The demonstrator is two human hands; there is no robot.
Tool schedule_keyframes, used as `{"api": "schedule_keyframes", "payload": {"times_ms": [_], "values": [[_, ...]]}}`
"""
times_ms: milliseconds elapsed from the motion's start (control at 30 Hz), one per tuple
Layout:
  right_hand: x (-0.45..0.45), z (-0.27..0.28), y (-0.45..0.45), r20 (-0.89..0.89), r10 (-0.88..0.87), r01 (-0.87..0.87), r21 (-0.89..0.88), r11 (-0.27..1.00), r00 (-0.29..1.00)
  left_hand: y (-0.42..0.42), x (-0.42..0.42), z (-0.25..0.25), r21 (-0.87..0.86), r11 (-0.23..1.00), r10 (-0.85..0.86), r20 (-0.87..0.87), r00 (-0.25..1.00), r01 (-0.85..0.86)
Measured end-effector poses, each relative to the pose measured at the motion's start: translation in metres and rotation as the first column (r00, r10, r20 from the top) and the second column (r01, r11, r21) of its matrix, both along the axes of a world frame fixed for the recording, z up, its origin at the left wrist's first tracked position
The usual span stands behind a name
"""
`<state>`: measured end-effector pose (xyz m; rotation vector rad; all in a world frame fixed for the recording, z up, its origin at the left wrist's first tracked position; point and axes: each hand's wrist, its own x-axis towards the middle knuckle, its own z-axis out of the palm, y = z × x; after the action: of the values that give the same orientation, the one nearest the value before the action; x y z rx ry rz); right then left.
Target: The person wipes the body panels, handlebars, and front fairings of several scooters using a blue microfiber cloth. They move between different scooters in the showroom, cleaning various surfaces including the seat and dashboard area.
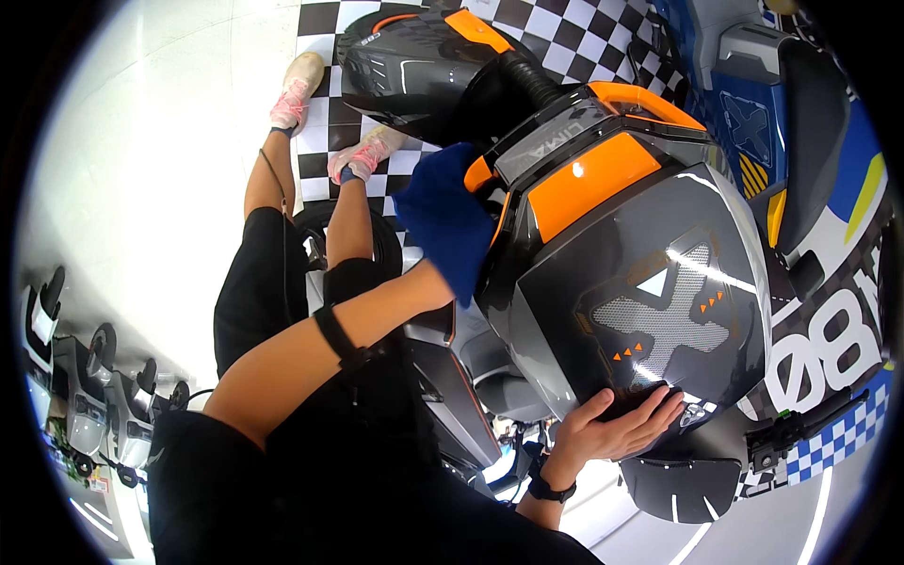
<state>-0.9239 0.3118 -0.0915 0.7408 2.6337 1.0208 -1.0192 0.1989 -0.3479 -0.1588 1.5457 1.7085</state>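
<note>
In front of me stands a scooter with a dark grey and orange front body panel [554, 293], which carries an X-shaped mesh pattern. My left hand is wrapped in a blue cloth [448, 219] that hides the fingers. The cloth lies against the panel's left side, beside an orange trim piece [593, 185]. My right hand [618, 427] rests on the panel's lower end in the picture, thumb spread from the fingers, with nothing held. A dark watch or band [551, 486] circles that wrist. The glossy front fender [417, 78] sits at the top.
A blue and dark scooter [741, 134] stands close on the right. The handlebar [784, 438] and a glossy dark panel [678, 487] lie at lower right. Black-and-white checkered flooring [586, 42] runs under the fender. Several parked scooters [88, 402] stand at far left.
</note>
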Motion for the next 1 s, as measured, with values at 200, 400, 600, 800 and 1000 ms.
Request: {"api": "schedule_keyframes", "payload": {"times_ms": [200, 400, 600, 800, 1000], "values": [[0.001, 0.001, -0.002, 0.006, 0.011, -0.011, 0.011, 1.000, 1.000, 0.009, -0.015, 0.003, -0.037, 0.994, 0.108, 0.101, 0.989, -0.105], [0.000, -0.001, 0.001, -0.018, 0.010, -0.009, 0.024, 1.000, 1.000, -0.059, 0.030, -0.069, 0.245, 0.948, 0.088, 0.408, 0.909, -0.202], [0.005, 0.002, 0.002, -0.003, 0.023, -0.023, -0.006, 1.000, 1.000, -0.087, -0.068, -0.061, -0.654, 0.701, -0.549, -0.240, 0.801, 0.284], [-0.001, 0.005, 0.001, 0.045, 0.008, -0.008, 0.002, 1.000, 0.999, -0.028, -0.109, -0.132, -0.856, 0.420, -0.904, -0.367, 0.220, 0.301], [0.006, 0.005, 0.001, 0.046, -0.005, 0.004, 0.021, 1.000, 0.999, 0.041, -0.157, -0.184, -0.736, 0.587, -0.793, -0.437, 0.425, 0.339]]}}
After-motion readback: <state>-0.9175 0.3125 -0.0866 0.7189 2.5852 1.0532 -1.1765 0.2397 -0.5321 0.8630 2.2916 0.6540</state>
